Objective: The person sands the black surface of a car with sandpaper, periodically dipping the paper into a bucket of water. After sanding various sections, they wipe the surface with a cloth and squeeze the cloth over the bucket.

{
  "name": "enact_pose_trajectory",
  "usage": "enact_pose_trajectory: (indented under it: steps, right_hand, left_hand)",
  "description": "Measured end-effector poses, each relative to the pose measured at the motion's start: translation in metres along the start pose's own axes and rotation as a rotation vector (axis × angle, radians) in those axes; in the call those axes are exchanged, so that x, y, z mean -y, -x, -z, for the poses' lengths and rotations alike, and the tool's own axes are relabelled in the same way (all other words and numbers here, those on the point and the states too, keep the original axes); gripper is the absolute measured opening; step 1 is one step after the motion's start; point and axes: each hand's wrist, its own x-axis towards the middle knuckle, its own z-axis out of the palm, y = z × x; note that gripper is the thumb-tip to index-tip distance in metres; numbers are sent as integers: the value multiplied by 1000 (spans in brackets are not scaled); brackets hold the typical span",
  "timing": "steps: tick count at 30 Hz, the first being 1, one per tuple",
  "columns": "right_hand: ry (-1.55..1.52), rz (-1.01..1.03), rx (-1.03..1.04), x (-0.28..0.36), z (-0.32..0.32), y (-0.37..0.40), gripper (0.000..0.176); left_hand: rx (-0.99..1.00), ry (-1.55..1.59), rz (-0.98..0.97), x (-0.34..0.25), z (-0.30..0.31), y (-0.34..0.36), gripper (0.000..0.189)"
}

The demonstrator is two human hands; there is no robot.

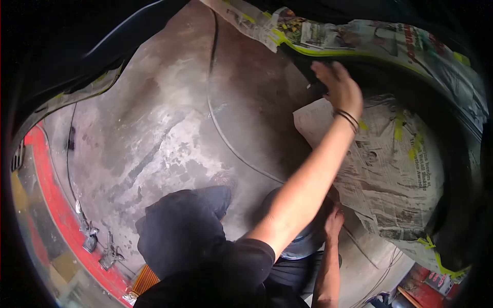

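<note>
My left hand is raised at the dark inner edge of a car's wheel arch, blurred, with fingers apart and nothing visible in them. Dark bands circle that wrist. Newspaper and yellow-green masking tape line the arch above it. Below the hand, more newspaper covers the round wheel area. Lower down, my right hand is closed beside my leg, at a dark shape; what its fingers hold, if anything, is hidden. My left arm crosses over the leg.
A dark hose runs across the stained concrete floor. At the left, two spray guns lie near a red painted strip, close to an orange ribbed object. Thin cables and a red box are at lower right.
</note>
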Motion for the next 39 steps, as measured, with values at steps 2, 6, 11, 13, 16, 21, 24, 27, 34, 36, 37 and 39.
enact_pose_trajectory:
  steps: [2, 6, 11, 13, 16, 21, 24, 27, 34, 36, 37, 39]
  right_hand:
    - [75, -86, 94, -12, -1, -9, 62]
    - [26, -29, 99, -20, -4, -14, 59]
    - [107, -72, 98, -14, -1, -10, 59]
    - [84, 11, -3, -12, -7, -13, 60]
    - [62, 63, -76, -10, -9, -10, 63]
    - [111, 24, -3, 8, 4, -6, 66]
    - [92, -10, -9, 27, 12, 1, 62]
    - [96, 37, -13, 25, 9, -3, 59]
    - [77, -45, 18, 25, 17, 10, 55]
    - [-4, 10, -73, 29, 22, 12, 62]
    - [-16, -1, -76, 29, 23, 14, 63]
    - [-31, -11, -82, 28, 22, 13, 63]
  left_hand:
    - [17, 11, 39, -4, 3, -4, 88]
    - [179, -172, -165, -18, -14, 66, 86]
    - [14, 85, -38, 45, 14, -44, 86]
    - [14, 43, -26, 36, 9, -35, 89]
    - [122, -362, -525, -8, -24, 77, 79]
    - [255, -604, -876, 7, -1, 73, 78]
    - [198, -329, -570, 6, 11, 27, 75]
    - [289, -416, -753, -16, -20, 97, 79]
    - [530, -815, -1440, -30, -28, 137, 82]
    - [413, -818, -1202, -30, -11, 107, 74]
    - [376, -861, -1162, -22, -4, 88, 73]
    - [471, -760, -1286, -25, -20, 124, 74]
